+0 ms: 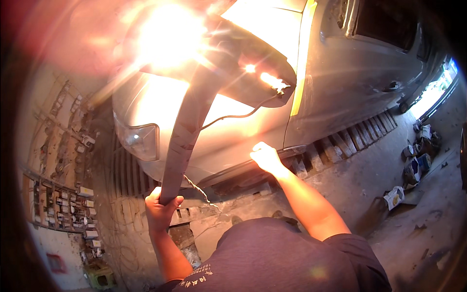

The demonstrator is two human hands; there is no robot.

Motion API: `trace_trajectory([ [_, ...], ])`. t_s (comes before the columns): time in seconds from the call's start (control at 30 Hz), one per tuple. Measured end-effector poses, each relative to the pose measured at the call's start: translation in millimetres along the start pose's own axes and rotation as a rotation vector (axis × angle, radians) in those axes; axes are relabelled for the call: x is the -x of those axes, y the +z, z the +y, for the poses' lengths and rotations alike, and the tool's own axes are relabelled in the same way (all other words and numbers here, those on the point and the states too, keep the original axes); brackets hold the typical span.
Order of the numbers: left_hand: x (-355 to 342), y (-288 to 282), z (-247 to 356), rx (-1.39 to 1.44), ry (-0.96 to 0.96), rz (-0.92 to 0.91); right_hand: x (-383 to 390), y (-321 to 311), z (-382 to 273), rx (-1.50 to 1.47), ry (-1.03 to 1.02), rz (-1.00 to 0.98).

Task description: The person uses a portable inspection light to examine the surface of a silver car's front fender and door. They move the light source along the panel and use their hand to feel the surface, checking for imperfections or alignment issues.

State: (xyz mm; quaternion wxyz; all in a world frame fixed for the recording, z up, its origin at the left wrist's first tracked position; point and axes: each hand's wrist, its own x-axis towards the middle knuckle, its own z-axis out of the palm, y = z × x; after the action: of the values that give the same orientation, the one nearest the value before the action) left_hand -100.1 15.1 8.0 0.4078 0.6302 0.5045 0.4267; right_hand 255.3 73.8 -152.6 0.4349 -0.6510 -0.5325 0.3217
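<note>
My left hand (163, 209) is wrapped round the lower end of a long, flat grey bar (182, 131). The bar rises to a dark lamp housing (260, 61), where glare hides how the two join. A very bright light burns at the upper left, and a thin cable hangs from the housing. Below it is the pale body panel (233, 138) of a car, lit strongly. My right hand (266, 156) is at the panel's lower part with its fingers curled in. Overexposure hides whether it touches the panel or holds anything small.
Yellow masking tape (302, 68) runs down beside the car's grey door (350, 82). A car light (141, 141) sits at the left corner. Slatted floor grating (357, 136) passes under the car. Shelves with small items (68, 204) stand left; containers and scraps (413, 165) lie right.
</note>
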Motion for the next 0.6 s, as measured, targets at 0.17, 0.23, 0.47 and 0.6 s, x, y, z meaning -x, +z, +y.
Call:
trace_trajectory([
  [0.17, -2.2, 0.3, -1.1, 0.013, 0.021, -0.030, 21.2, -7.1, 17.3, -0.061, -0.142, -0.020],
  [0.23, -2.7, -1.1, -2.6, 0.000, 0.016, -0.041, 31.3, -11.4, 26.1, -0.090, -0.117, -0.075],
  [0.47, -4.2, -1.3, -6.9, 0.001, 0.042, -0.054, 49.2, -26.2, 49.6, -0.204, 0.070, -0.157],
  [0.6, -4.8, 3.1, -0.3, 0.032, 0.026, -0.028, 43.6, -25.1, 49.4, -0.114, -0.070, -0.012],
])
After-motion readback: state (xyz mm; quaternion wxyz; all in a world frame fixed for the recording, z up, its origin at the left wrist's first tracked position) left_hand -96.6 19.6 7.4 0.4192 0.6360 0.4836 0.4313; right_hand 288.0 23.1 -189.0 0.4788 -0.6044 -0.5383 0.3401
